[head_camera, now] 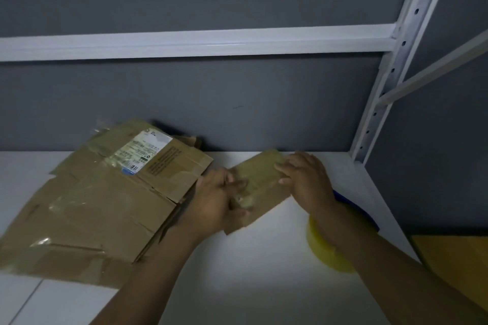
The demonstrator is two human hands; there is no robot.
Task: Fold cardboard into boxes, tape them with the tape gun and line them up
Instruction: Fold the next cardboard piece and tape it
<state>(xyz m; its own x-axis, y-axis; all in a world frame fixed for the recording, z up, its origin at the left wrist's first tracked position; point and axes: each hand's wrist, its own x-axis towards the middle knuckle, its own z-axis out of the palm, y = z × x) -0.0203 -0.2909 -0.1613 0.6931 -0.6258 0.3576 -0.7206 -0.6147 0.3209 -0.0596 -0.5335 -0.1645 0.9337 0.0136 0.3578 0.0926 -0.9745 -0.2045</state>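
Both hands (215, 194) around cardboard piece (261, 175)

Both hands (215, 198) (306, 179) grip small cardboard (260, 182); flattened stack (100, 200) left.

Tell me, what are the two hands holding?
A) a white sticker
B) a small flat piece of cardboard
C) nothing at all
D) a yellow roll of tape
B: the left hand and the right hand both grip the small cardboard piece at its ends, while the yellow tape roll lies untouched on the white table, partly hidden by the right forearm.
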